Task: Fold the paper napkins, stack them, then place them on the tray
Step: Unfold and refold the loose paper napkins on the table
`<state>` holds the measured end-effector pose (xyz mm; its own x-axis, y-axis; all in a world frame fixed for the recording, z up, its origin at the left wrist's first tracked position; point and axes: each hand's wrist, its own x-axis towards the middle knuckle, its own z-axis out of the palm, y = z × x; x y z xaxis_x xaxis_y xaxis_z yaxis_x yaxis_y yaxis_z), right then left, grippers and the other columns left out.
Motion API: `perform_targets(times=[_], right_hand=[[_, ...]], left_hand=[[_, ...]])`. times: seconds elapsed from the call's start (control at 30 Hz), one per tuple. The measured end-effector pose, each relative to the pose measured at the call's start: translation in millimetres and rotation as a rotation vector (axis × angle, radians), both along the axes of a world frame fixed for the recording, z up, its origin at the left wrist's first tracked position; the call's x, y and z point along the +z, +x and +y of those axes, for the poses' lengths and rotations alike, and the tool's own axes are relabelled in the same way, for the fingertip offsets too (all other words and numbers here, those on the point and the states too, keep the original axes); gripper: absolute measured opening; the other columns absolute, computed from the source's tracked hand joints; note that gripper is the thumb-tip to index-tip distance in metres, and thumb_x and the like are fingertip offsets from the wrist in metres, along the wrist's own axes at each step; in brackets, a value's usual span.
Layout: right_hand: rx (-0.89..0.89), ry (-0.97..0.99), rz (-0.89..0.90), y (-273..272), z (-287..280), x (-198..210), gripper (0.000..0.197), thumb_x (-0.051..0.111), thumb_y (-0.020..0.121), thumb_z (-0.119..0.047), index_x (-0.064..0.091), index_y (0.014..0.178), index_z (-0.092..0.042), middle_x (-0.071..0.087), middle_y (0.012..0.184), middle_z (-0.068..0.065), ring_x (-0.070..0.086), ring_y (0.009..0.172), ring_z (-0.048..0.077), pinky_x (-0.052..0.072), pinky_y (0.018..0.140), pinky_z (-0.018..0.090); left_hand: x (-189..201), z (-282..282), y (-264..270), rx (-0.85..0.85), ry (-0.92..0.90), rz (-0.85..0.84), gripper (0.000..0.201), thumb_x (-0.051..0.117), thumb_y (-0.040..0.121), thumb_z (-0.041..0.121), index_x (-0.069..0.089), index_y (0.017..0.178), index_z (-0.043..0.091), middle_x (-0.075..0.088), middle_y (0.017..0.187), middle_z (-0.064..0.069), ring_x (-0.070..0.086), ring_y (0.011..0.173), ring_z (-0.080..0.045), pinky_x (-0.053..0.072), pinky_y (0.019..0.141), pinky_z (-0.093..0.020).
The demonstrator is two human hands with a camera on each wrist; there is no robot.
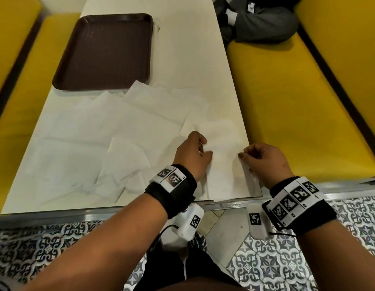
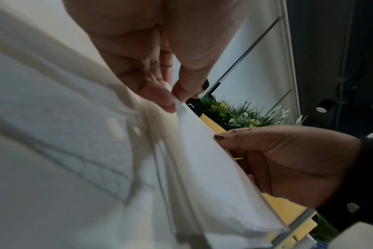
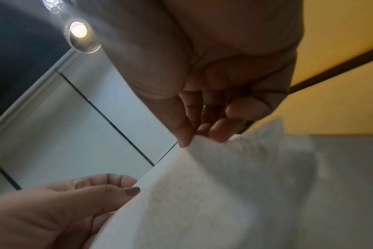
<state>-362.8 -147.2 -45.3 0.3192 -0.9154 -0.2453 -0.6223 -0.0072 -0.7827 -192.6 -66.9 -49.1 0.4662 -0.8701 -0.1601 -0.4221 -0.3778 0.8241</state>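
A white paper napkin (image 1: 225, 164) lies at the table's near right corner, its near edge lifted. My left hand (image 1: 203, 152) pinches its left edge between thumb and fingers; the left wrist view shows the left hand (image 2: 170, 96) with the paper edge in its fingertips. My right hand (image 1: 244, 156) pinches the right edge, and the right hand (image 3: 192, 138) grips the napkin (image 3: 224, 193) corner in the right wrist view. Several unfolded napkins (image 1: 102, 131) lie spread and overlapping across the table to the left. A dark brown tray (image 1: 106, 52) sits at the far left, holding nothing.
The white table (image 1: 193, 49) has a metal front edge. Yellow bench seats (image 1: 298, 114) run along both sides. A person in dark clothes (image 1: 260, 19) sits on the far right bench. Patterned floor tiles lie below.
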Motion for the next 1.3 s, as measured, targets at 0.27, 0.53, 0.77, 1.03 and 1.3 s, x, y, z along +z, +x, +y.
perform_targets(times=[0.27,0.53,0.77,1.03,1.3], right_hand=[[0.063,-0.055,0.136,3,-11,-4,0.010,0.068,0.088,-0.025,0.062,0.086,-0.018,0.062,0.073,-0.003,0.059,0.070,0.019,0.047,0.064,0.027],[0.064,-0.045,0.183,4,-16,-7,0.013,0.067,0.088,-0.030,0.063,0.089,-0.018,0.063,0.076,0.000,0.062,0.070,0.022,0.051,0.064,0.032],[0.090,-0.113,0.260,9,-16,-5,0.013,0.067,0.087,-0.030,0.061,0.092,-0.019,0.058,0.073,-0.007,0.054,0.067,0.011,0.035,0.054,0.022],[0.334,-0.407,0.303,21,-4,8,0.028,0.067,0.088,-0.022,0.064,0.115,-0.016,0.062,0.115,0.001,0.058,0.103,0.019,0.040,0.083,0.023],[0.421,-0.320,0.459,32,-3,4,0.019,0.069,0.083,-0.025,0.068,0.101,-0.019,0.060,0.103,0.000,0.057,0.094,0.020,0.045,0.080,0.029]], left_hand=[[-3,-1,-4,-0.025,0.023,-0.023,0.031,0.067,0.083,0.017,0.049,0.108,0.016,0.053,0.089,0.002,0.050,0.070,-0.013,0.040,0.063,-0.020],[-1,0,-10,-0.080,0.047,-0.094,0.042,0.067,0.083,0.018,0.052,0.122,0.014,0.046,0.121,-0.002,0.048,0.081,-0.012,0.034,0.074,-0.017],[0,1,-11,-0.074,0.068,-0.104,0.049,0.066,0.084,0.018,0.047,0.130,0.013,0.042,0.130,-0.002,0.057,0.094,-0.020,0.036,0.080,-0.015],[-2,4,-9,-0.115,0.165,-0.159,0.059,0.069,0.083,0.028,0.044,0.135,0.018,0.034,0.131,-0.002,0.057,0.096,-0.022,0.047,0.089,-0.028],[0,7,-5,-0.159,0.219,-0.160,0.056,0.065,0.087,0.034,0.042,0.136,0.019,0.037,0.131,-0.004,0.057,0.103,-0.026,0.048,0.093,-0.036]])
